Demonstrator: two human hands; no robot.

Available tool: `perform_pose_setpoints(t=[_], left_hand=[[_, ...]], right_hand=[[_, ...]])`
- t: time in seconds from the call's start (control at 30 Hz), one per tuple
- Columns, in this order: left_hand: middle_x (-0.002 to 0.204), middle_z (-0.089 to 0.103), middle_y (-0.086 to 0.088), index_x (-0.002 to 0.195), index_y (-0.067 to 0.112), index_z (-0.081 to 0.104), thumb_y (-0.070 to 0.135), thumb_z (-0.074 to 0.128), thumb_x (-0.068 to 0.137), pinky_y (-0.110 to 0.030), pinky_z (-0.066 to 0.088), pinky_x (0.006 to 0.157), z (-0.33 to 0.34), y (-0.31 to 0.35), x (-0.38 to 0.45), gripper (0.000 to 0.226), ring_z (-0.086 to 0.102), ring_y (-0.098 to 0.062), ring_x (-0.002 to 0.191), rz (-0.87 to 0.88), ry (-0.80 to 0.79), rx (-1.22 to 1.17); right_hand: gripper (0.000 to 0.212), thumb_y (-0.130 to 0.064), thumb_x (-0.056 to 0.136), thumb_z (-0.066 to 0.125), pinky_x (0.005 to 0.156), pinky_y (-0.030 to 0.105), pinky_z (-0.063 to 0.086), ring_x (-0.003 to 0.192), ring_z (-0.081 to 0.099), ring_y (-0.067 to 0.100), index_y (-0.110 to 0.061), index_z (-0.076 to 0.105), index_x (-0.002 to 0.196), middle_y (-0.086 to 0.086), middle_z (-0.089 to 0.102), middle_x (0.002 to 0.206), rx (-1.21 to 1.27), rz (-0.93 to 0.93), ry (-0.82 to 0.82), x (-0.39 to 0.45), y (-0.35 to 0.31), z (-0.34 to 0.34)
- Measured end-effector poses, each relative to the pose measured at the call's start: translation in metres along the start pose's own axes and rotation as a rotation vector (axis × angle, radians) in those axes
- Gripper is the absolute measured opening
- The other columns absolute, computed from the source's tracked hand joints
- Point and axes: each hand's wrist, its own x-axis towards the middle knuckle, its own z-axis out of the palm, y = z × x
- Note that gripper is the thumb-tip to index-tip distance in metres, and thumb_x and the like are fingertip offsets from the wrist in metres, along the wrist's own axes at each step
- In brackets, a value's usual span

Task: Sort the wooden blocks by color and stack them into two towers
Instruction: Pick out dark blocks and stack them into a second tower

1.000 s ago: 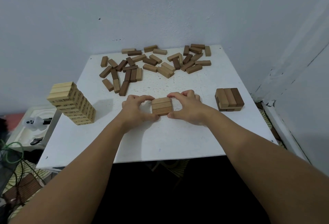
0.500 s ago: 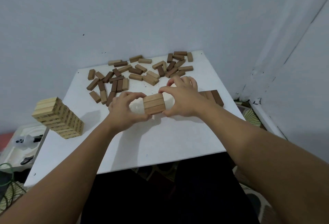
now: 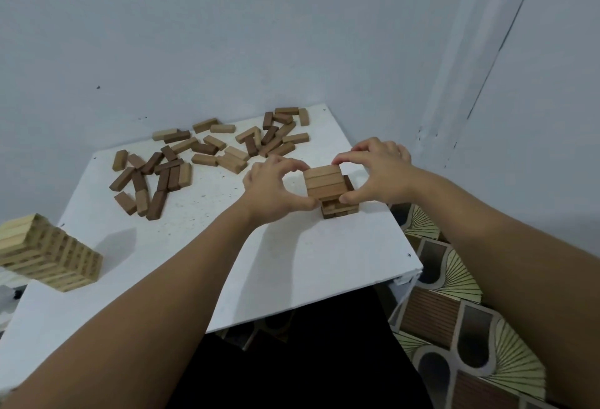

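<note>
A row of three brown blocks [image 3: 324,181] is held side by side between my two hands, just on top of the short brown stack [image 3: 341,210] near the table's right edge. My left hand [image 3: 276,191] pinches the row's left end with thumb and forefinger. My right hand [image 3: 376,171] grips its right end the same way. Part of the stack is hidden under the held row. Several loose brown and dark blocks [image 3: 207,152] lie scattered across the back of the white table [image 3: 292,265]. A tall pale tower [image 3: 48,252] stands at the table's left edge.
The table sits in a corner, with grey walls behind and to the right. Its right edge runs close beside the brown stack. A patterned floor mat [image 3: 454,295] shows below on the right.
Both hands lifted the row of three blocks from the middle of the table and carried it right, over the brown stack. The camera turned right with them.
</note>
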Motion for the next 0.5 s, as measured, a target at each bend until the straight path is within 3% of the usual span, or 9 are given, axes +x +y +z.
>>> perform_pose_setpoints(t=[0.23, 0.5], left_hand=[[0.13, 0.047, 0.013, 0.12, 0.046, 0.063, 0.052, 0.09, 0.069, -0.038, 0.018, 0.11, 0.017, 0.009, 0.012, 0.058, 0.032, -0.018, 0.128, -0.009, -0.046, 0.011], [0.134, 0.048, 0.011, 0.124, 0.046, 0.062, 0.052, 0.088, 0.072, -0.045, 0.023, 0.115, 0.021, 0.008, 0.014, 0.059, 0.032, -0.019, 0.131, -0.042, -0.08, 0.012]], right_hand=[[0.066, -0.06, 0.077, 0.079, 0.12, 0.05, 0.008, 0.14, 0.024, 0.025, -0.06, 0.047, 0.135, -0.006, 0.033, 0.148, 0.043, 0.037, -0.043, -0.001, 0.023, 0.003], [0.068, -0.059, 0.077, 0.079, 0.119, 0.05, 0.01, 0.14, 0.025, 0.025, -0.061, 0.046, 0.136, -0.005, 0.035, 0.147, 0.065, 0.047, -0.083, 0.004, 0.028, 0.006]])
